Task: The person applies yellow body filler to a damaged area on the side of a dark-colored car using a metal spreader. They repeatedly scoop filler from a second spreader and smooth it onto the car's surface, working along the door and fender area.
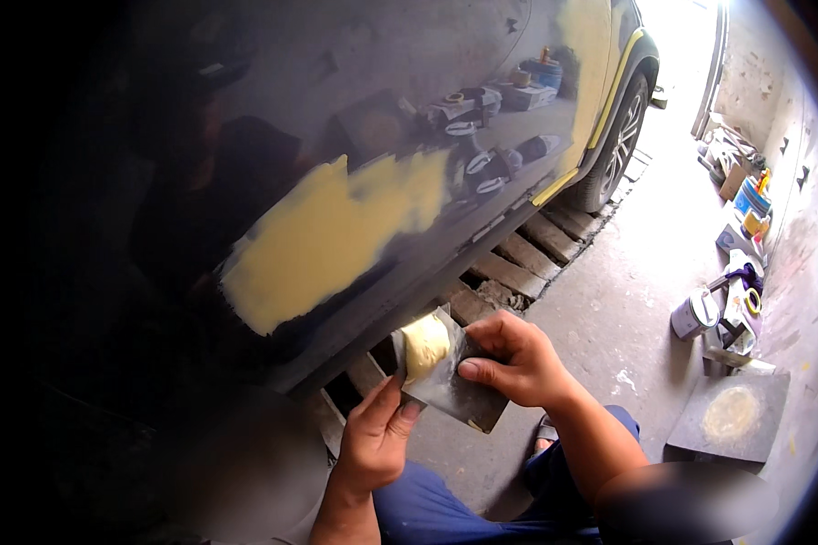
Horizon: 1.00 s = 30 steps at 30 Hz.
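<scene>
Low in front of the car, both my hands are closed on flat dark filler spreaders [463, 395] that seem to overlap; where one ends and the other begins is hard to make out. A thick lump of pale yellow body filler [426, 346] sits on the blade's upper left part. My left hand [378, 434] pinches the lower left edge. From the right, my right hand [513, 360] grips with the thumb on top and fingers curled. Beyond them, a yellow filler patch [323, 238] covers part of the dark car door [273, 159].
A metal floor grate [518, 259] runs beneath the car's side. Toward the back stands a wheel [616, 150]. Along the right wall are a grey can [695, 314], a yellow tape roll [753, 301], a blue tub [750, 196] and a dark square board [729, 416] with dried filler.
</scene>
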Each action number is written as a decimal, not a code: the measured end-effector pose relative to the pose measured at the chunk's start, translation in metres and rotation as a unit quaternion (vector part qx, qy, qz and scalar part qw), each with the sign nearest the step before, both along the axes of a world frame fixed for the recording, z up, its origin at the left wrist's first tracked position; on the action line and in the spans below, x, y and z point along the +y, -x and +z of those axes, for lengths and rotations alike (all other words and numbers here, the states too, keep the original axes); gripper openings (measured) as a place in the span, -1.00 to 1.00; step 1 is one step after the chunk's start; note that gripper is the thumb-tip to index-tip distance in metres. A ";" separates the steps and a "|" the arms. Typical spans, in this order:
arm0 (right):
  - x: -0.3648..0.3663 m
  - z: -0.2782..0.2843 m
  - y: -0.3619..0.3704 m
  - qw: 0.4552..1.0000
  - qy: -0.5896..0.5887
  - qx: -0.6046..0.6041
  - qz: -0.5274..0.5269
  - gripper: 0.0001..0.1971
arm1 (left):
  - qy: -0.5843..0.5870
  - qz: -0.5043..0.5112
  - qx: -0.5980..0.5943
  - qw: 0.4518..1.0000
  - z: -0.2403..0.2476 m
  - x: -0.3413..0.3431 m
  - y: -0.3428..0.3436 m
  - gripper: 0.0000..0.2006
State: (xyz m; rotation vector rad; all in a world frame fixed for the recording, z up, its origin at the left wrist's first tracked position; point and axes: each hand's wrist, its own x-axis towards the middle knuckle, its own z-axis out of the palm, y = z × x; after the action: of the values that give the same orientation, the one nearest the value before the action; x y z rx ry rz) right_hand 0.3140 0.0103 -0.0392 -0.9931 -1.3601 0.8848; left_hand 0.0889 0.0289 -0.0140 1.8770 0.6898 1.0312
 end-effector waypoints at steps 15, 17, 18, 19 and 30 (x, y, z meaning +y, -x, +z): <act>0.014 0.046 -0.020 0.927 -0.233 -0.278 0.095 -0.67 | 0.291 -0.139 -0.286 0.902 -0.069 0.036 0.015 -0.63; 0.023 0.022 -0.030 0.897 -0.219 -0.371 0.101 -0.64 | 0.271 -0.131 -0.304 0.904 -0.061 0.030 0.006 -0.62; 0.021 0.012 -0.034 0.915 -0.184 -0.359 0.028 -0.63 | 0.257 -0.124 -0.319 0.904 -0.053 0.025 -0.001 -0.61; 0.016 0.004 -0.036 0.925 -0.151 -0.347 -0.040 -0.62 | 0.256 -0.087 -0.333 0.903 -0.038 0.021 -0.011 -0.60; 0.006 0.026 0.004 0.823 -0.313 -0.462 -0.110 -0.64 | 0.273 -0.027 -0.347 0.897 -0.032 0.009 -0.027 -0.52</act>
State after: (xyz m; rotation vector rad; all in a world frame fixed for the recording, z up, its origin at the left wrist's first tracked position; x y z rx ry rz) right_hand 0.3096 0.0162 -0.0127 -1.0373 -2.0870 -0.3338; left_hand 0.1157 0.0378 -0.0456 0.9379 0.4259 1.2141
